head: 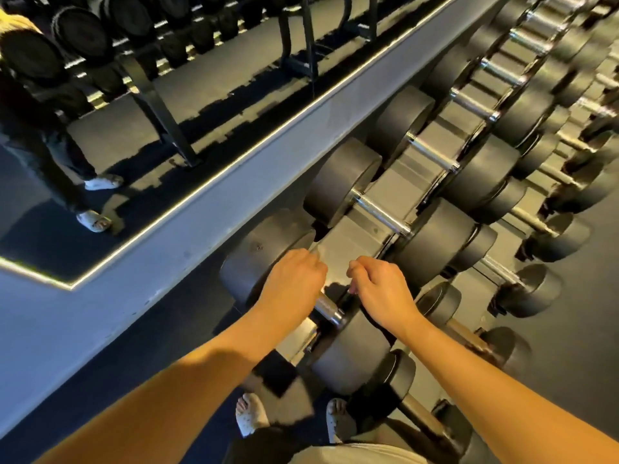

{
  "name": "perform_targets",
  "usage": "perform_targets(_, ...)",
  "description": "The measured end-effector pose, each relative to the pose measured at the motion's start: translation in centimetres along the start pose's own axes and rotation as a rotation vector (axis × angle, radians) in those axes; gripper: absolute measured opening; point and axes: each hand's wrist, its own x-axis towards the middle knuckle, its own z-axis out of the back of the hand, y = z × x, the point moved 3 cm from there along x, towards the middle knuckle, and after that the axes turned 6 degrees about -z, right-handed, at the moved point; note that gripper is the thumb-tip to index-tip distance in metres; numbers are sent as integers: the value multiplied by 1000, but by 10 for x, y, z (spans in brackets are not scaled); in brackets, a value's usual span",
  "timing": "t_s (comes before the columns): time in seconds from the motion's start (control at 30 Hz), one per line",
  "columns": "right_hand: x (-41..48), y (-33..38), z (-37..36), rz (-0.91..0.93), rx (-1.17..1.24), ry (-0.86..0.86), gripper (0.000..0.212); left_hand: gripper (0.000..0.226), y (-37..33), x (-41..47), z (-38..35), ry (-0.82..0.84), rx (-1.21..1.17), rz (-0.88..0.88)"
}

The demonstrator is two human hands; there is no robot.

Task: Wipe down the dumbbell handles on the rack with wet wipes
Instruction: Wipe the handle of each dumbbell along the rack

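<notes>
At far left a mirror [167, 128] ends at a bright lit edge above a grey wall [100, 313]. A narrow strip of dark floor [134, 356] separates the wall from the rack [351, 242], which runs diagonally up to the right and blurs there. The left hand [294, 279] curls down over the nearest dumbbell's chrome handle [330, 309], hiding most of it. Just beside it, the right hand [382, 291] has its fingers bent. What it holds, and whether a wipe lies under either palm, cannot be told.
</notes>
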Motion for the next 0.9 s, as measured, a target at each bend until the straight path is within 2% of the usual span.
perform_targets(0.07, -1, -3, 2, -39, 79, -44, 40, 13, 5, 12, -10, 249, 36, 8)
perform_targets(0.1, -3, -4, 3, -54, 115, -65, 40, 13, 6, 14, -17, 301, -20, 31)
perform_targets(0.2, -7, -5, 5, -47, 188, -128, 40, 21, -1, 19, -27, 370, -393, 109)
perform_targets(0.3, -8, -7, 8, -42, 215, -190, 39, 31, -21, 18, -26, 319, -568, 94)
perform_targets(0.37, -7, -9, 8, -38, 226, -199, 38, 22, -21, 12, -27, 254, -583, 58)
perform_targets(0.43, -8, -8, 7, -37, 231, -202, 38, 17, -15, 4, -25, 264, -524, -79)
perform_targets(0.53, -6, -9, 7, -43, 228, -204, 38, 10, -9, -14, -21, 176, -307, -453)
perform_targets(0.6, -6, -9, 7, -44, 224, -206, 38, 20, -9, -23, -29, 127, -222, -546)
perform_targets(0.73, -6, -9, 7, -55, 221, -203, 38, 9, -13, -12, -24, 179, -458, -273)
perform_targets(0.9, -5, -8, 6, -59, 189, -184, 38, 19, -17, 30, -16, 449, -495, -58)
